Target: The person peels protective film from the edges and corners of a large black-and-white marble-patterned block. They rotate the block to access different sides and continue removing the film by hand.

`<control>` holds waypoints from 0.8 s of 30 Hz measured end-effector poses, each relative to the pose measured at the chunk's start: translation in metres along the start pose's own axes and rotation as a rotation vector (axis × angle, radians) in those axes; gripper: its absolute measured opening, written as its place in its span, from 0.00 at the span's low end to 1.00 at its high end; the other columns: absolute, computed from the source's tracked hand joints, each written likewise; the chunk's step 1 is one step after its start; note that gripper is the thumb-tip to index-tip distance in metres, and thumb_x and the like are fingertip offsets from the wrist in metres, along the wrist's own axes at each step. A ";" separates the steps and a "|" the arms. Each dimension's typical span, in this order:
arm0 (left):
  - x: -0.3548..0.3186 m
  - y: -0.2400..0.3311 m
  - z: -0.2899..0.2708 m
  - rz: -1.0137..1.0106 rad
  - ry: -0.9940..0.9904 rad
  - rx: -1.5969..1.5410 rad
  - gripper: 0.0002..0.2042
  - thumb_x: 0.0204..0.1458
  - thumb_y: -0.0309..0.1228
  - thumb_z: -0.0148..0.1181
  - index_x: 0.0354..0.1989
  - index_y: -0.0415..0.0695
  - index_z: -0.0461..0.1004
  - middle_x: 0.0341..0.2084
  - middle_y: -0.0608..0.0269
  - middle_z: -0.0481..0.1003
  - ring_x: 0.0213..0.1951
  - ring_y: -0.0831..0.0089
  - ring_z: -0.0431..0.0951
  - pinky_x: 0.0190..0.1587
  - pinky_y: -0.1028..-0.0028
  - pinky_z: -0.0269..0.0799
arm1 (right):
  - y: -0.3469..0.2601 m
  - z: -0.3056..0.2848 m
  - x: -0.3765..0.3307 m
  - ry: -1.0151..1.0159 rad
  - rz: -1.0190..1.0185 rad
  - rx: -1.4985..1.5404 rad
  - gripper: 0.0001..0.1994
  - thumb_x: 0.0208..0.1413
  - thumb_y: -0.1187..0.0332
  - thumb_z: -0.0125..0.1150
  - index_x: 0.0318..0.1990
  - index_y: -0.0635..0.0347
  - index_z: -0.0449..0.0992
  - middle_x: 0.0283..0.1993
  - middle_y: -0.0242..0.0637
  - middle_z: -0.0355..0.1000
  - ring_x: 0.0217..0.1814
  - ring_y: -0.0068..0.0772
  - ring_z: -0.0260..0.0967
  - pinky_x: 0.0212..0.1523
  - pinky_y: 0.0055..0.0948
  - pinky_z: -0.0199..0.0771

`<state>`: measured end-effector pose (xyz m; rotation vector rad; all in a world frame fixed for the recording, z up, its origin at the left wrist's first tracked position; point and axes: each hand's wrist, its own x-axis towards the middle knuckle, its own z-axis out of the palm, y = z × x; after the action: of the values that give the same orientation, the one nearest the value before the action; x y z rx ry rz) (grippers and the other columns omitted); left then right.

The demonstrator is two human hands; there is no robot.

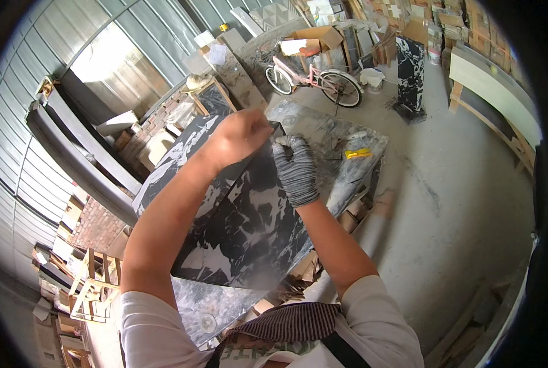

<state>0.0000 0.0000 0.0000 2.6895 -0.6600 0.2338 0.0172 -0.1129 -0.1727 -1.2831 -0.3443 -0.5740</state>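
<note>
My bare left hand (240, 136) is above the far end of a black-and-white marbled slab (243, 214), its fingers curled together. Close on its right is my right hand (296, 170), in a grey striped knit glove, with thumb and fingers bent toward each other near the slab's far corner. Whatever lies between the fingertips of either hand is too small or hidden to make out. A second marbled piece (176, 150) adjoins the slab on the left, a dark seam between them. On the dusty worktable (341, 132), right of the glove, rests a small yellow tool (358, 153).
Beyond the table stand a pink bicycle (304, 76), an open cardboard box (323, 40) and an upright marbled panel (411, 73). At far right, a pale board (488, 80) rests on a wooden frame. Long grey beams (81, 153) lean on the left, above a wooden stand (93, 285).
</note>
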 end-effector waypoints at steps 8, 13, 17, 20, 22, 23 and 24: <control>0.013 0.000 0.017 0.118 0.240 0.066 0.07 0.54 0.31 0.63 0.36 0.41 0.79 0.32 0.51 0.79 0.38 0.51 0.80 0.40 0.61 0.75 | 0.001 0.006 0.018 0.167 -0.034 -0.037 0.09 0.59 0.69 0.63 0.43 0.64 0.77 0.39 0.45 0.76 0.40 0.43 0.75 0.46 0.39 0.76; 0.017 0.005 0.024 0.140 0.287 0.197 0.06 0.54 0.32 0.63 0.37 0.45 0.80 0.33 0.55 0.79 0.38 0.52 0.80 0.41 0.61 0.75 | 0.000 0.004 0.020 0.217 -0.049 -0.091 0.06 0.61 0.71 0.65 0.41 0.62 0.74 0.34 0.32 0.74 0.34 0.22 0.68 0.40 0.28 0.74; 0.021 0.006 0.025 0.150 0.297 0.257 0.07 0.55 0.31 0.64 0.40 0.43 0.80 0.33 0.53 0.80 0.36 0.54 0.81 0.38 0.64 0.76 | 0.000 0.003 0.021 0.229 -0.070 -0.077 0.06 0.60 0.71 0.65 0.40 0.62 0.75 0.33 0.31 0.74 0.33 0.22 0.67 0.40 0.27 0.73; 0.026 0.000 0.024 0.177 0.278 0.294 0.07 0.55 0.30 0.64 0.40 0.43 0.80 0.33 0.54 0.80 0.36 0.54 0.82 0.38 0.63 0.76 | -0.007 0.005 0.024 0.233 -0.053 -0.065 0.05 0.60 0.71 0.65 0.38 0.62 0.75 0.32 0.31 0.73 0.33 0.21 0.67 0.39 0.27 0.73; 0.032 0.005 0.022 0.168 0.236 0.295 0.06 0.55 0.29 0.63 0.40 0.44 0.79 0.33 0.54 0.80 0.37 0.54 0.81 0.38 0.63 0.76 | -0.004 0.000 0.028 0.212 -0.056 -0.104 0.05 0.60 0.72 0.65 0.37 0.62 0.75 0.31 0.31 0.73 0.33 0.21 0.67 0.39 0.27 0.73; 0.034 0.007 0.021 0.164 0.215 0.295 0.06 0.55 0.29 0.63 0.40 0.44 0.79 0.34 0.54 0.80 0.37 0.54 0.81 0.38 0.63 0.76 | -0.002 -0.002 0.030 0.202 -0.057 -0.124 0.05 0.60 0.72 0.65 0.37 0.62 0.75 0.31 0.31 0.73 0.33 0.21 0.66 0.38 0.27 0.73; 0.034 0.006 0.022 0.154 0.215 0.279 0.06 0.55 0.31 0.62 0.39 0.44 0.80 0.34 0.55 0.80 0.38 0.53 0.81 0.40 0.62 0.76 | -0.003 -0.001 0.029 0.210 -0.082 -0.125 0.05 0.59 0.72 0.65 0.37 0.62 0.75 0.31 0.31 0.73 0.32 0.21 0.66 0.39 0.26 0.73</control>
<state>0.0286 -0.0273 -0.0098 2.8170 -0.8197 0.6915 0.0393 -0.1204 -0.1547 -1.3183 -0.1893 -0.8038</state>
